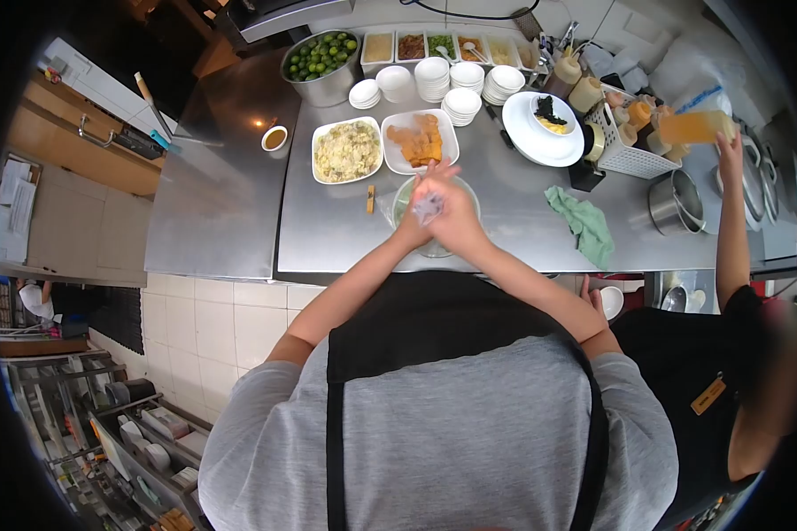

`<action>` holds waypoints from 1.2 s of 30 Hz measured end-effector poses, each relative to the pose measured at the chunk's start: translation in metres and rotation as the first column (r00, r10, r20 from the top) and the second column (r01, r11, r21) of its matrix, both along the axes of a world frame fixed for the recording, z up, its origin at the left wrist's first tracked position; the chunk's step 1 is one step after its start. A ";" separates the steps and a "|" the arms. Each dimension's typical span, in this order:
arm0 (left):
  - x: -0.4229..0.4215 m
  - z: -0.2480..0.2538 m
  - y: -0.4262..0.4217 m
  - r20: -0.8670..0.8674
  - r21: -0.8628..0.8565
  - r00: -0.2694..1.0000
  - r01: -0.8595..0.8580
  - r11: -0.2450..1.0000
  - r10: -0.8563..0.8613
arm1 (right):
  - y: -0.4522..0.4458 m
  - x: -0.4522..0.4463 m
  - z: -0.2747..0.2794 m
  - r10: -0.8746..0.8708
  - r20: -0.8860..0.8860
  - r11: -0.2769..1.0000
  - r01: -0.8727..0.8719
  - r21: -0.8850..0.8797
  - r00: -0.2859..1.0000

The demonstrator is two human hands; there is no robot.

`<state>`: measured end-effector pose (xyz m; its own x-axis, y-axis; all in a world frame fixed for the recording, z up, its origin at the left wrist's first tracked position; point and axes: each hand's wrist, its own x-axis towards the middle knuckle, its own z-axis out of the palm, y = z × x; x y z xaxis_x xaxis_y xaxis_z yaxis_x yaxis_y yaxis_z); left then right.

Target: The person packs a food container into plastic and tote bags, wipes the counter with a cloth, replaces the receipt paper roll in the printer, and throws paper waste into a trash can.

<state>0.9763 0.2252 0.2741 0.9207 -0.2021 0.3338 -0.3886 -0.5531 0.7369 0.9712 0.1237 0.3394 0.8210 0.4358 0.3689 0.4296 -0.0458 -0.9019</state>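
My right hand (452, 208) and my left hand (411, 227) are close together over a clear bowl (435, 250), blurred by motion. A crumpled piece of clear plastic (429, 209) shows at my right hand, whose fingers are curled round it. The fingers of my left hand are mostly hidden behind it. Pale green shows inside the bowl, largely covered by my hands. Just beyond stand a white dish of orange slices (427, 142) and a white dish of pale, chunky salad (348, 152). A small wooden clothespin-like piece (370, 199) lies to the left.
Stacked white bowls (432, 80) and a pot of green limes (322, 66) stand at the back. A green cloth (581, 227) and a metal pot (676, 202) are on the right. A co-worker's hand (729, 146) holds an orange-filled bottle (692, 128). A sauce cup (275, 138) sits left.
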 end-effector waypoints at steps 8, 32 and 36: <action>0.009 -0.019 0.002 -0.120 -0.034 0.992 -0.040 0.999 0.036 | -0.008 -0.042 0.091 0.562 0.078 0.810 -0.529 -0.252 0.824; 0.006 0.032 0.022 0.005 0.086 0.951 0.307 0.948 -0.308 | -0.076 0.025 0.008 0.364 -0.739 0.914 -0.369 0.167 0.567; 0.010 0.037 0.026 -0.048 0.137 0.946 0.324 0.936 -0.320 | -0.078 0.024 0.021 0.192 0.303 0.606 0.130 -0.785 0.933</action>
<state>0.9861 0.2510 0.3108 0.8062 -0.5323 0.2584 -0.5458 -0.5004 0.6720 0.9954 0.0455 0.3604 0.6996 0.7066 0.1062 0.6967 -0.6415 -0.3211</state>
